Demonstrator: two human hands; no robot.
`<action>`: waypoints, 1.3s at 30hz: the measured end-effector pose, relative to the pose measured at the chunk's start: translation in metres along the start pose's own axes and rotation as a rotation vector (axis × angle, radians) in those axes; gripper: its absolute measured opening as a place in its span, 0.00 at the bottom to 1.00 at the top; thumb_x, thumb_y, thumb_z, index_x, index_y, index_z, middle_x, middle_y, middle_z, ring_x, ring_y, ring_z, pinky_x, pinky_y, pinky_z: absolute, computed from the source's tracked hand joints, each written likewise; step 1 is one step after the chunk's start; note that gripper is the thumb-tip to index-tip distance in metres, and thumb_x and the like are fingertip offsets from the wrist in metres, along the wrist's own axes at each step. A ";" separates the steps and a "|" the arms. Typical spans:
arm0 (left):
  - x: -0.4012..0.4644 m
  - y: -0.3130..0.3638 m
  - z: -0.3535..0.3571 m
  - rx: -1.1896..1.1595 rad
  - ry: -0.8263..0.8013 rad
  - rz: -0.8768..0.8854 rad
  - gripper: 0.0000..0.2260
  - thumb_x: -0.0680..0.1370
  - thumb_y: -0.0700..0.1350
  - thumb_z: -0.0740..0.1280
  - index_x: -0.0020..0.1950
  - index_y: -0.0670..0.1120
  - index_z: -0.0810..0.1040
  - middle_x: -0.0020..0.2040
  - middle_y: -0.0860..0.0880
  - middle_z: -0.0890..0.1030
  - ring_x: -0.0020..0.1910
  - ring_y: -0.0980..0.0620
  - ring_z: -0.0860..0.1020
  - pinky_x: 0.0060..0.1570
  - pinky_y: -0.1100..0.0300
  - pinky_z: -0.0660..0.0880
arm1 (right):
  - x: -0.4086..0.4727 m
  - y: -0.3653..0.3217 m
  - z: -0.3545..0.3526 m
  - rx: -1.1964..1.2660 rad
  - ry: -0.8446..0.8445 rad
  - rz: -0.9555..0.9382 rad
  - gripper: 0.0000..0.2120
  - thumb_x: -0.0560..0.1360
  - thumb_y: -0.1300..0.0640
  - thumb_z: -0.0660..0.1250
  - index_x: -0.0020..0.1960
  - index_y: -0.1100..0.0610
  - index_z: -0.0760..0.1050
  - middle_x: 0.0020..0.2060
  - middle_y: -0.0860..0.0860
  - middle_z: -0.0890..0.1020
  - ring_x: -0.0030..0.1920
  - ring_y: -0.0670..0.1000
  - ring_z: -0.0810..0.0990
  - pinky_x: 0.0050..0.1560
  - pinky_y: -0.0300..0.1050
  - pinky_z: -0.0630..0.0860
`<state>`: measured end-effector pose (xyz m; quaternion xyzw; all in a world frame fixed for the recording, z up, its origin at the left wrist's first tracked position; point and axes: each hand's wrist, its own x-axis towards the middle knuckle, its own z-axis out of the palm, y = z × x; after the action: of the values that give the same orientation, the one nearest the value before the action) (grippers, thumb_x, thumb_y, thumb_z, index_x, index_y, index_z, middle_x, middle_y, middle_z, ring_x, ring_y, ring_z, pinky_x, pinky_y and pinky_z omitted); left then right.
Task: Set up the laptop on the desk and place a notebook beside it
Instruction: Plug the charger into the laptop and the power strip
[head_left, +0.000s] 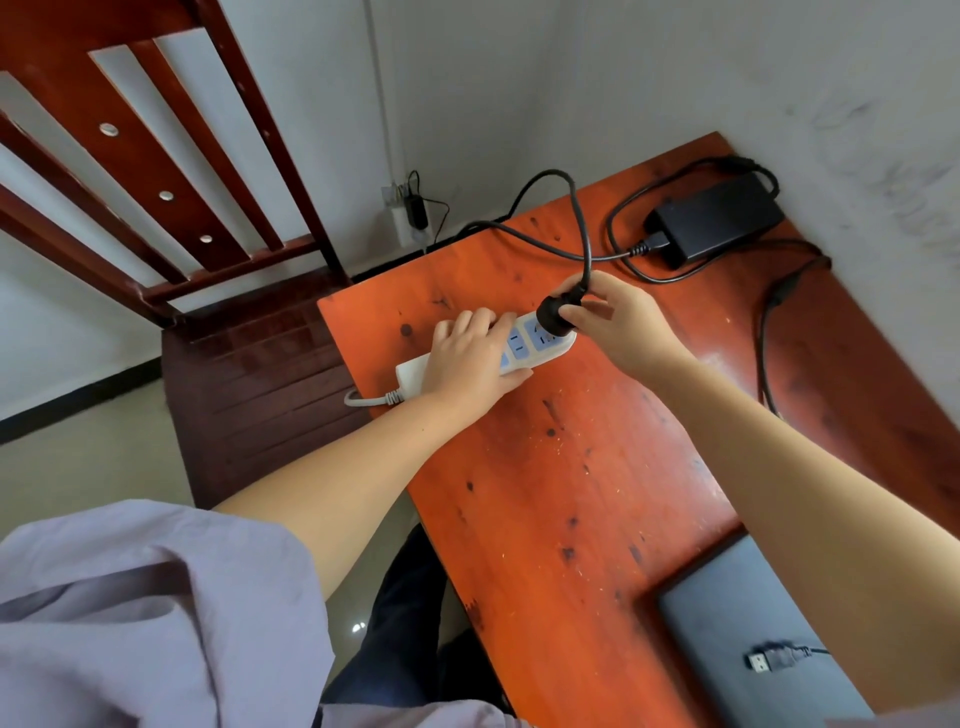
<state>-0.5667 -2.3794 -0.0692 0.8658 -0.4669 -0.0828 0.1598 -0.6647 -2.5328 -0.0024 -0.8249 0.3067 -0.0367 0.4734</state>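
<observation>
A closed grey laptop (748, 634) lies at the near right of the orange wooden desk (561, 467), with a USB connector (769, 660) resting on its lid. My left hand (467, 358) presses down on a white power strip (524, 345) near the desk's far left edge. My right hand (618, 322) grips a black plug (553, 314) seated at the strip's right end. Its black cable (584, 228) loops back to a black power adapter (717, 218) at the far right corner. No notebook is in view.
A dark red wooden chair (171, 208) stands left of the desk. A wall outlet with a small charger (410, 213) sits low on the grey wall behind. Another black cable (769, 332) runs along the desk's right side by the wall.
</observation>
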 end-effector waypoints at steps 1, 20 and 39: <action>0.000 0.000 -0.001 0.001 0.001 0.000 0.28 0.72 0.59 0.66 0.67 0.47 0.68 0.56 0.46 0.76 0.57 0.45 0.72 0.57 0.52 0.66 | -0.001 -0.001 0.000 -0.022 -0.004 -0.012 0.10 0.75 0.62 0.65 0.49 0.47 0.75 0.47 0.42 0.79 0.50 0.40 0.78 0.48 0.31 0.72; 0.000 0.001 -0.004 0.001 -0.044 -0.002 0.29 0.73 0.59 0.65 0.69 0.47 0.66 0.59 0.45 0.74 0.60 0.44 0.70 0.59 0.51 0.65 | -0.001 -0.010 0.008 -0.229 0.010 -0.104 0.07 0.74 0.61 0.66 0.52 0.54 0.76 0.47 0.45 0.79 0.49 0.45 0.77 0.52 0.37 0.72; 0.001 0.001 -0.004 -0.009 -0.021 0.004 0.28 0.72 0.58 0.66 0.68 0.47 0.68 0.59 0.46 0.75 0.60 0.44 0.71 0.60 0.51 0.64 | -0.006 0.000 0.016 -0.446 0.028 -0.249 0.08 0.74 0.60 0.65 0.53 0.61 0.76 0.45 0.54 0.79 0.50 0.56 0.74 0.49 0.41 0.67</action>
<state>-0.5659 -2.3802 -0.0653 0.8633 -0.4697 -0.0937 0.1590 -0.6638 -2.5175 -0.0100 -0.9397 0.2098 -0.0378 0.2673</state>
